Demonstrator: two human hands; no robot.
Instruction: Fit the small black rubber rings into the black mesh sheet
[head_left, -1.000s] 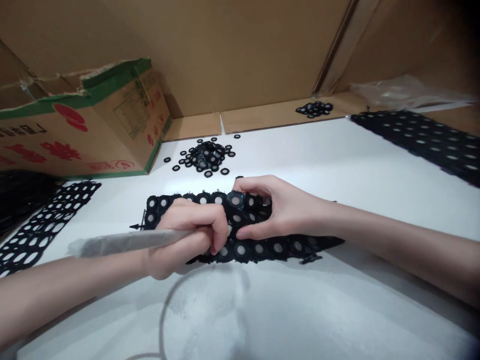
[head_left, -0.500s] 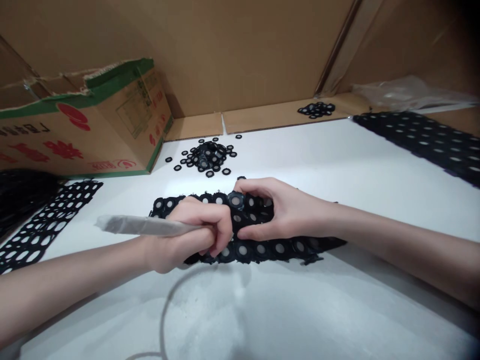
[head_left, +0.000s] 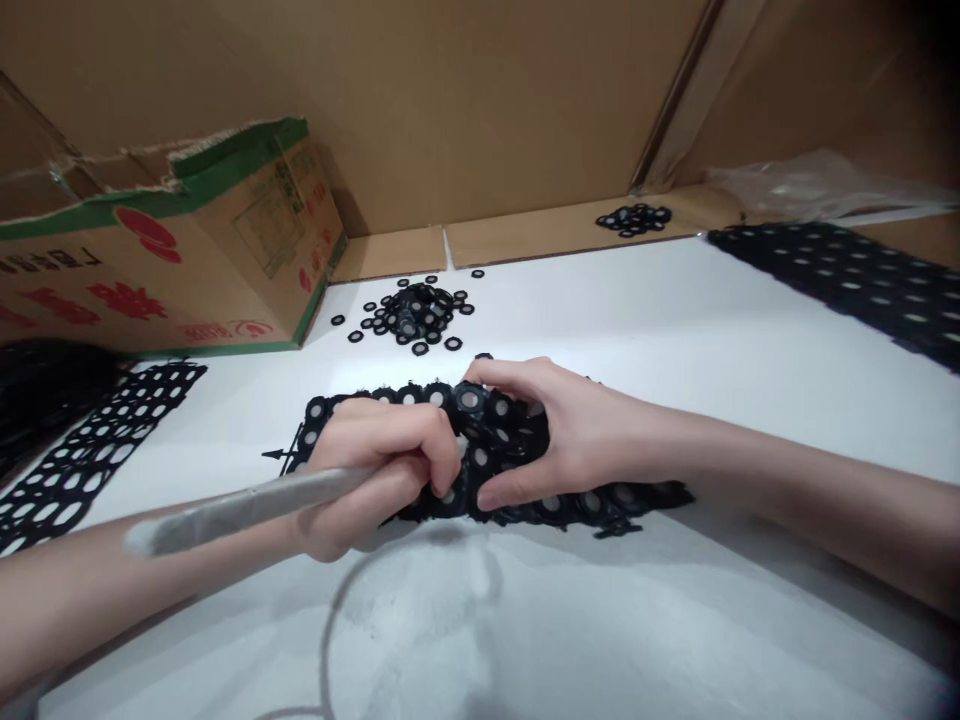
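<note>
With the left fingers [head_left: 440, 447] curled round the pale stick [head_left: 247, 515] and the right fingers [head_left: 510, 374] spread wide on the dotted black sheet [head_left: 481, 457], which lies under them on the white surface [head_left: 600, 320], I should press gently from over here so it won't slip.

Left hand [head_left: 382, 455] wrapped around a pale stick [head_left: 247, 510] over a black sheet [head_left: 487, 455] of joined rings; right hand [head_left: 574, 430] on the sheet, thumb and forefinger spread apart. Beyond, loose rings [head_left: 415, 314] lie heaped on a white table [head_left: 570, 300], near a torn-edged carton [head_left: 240, 260].
</note>
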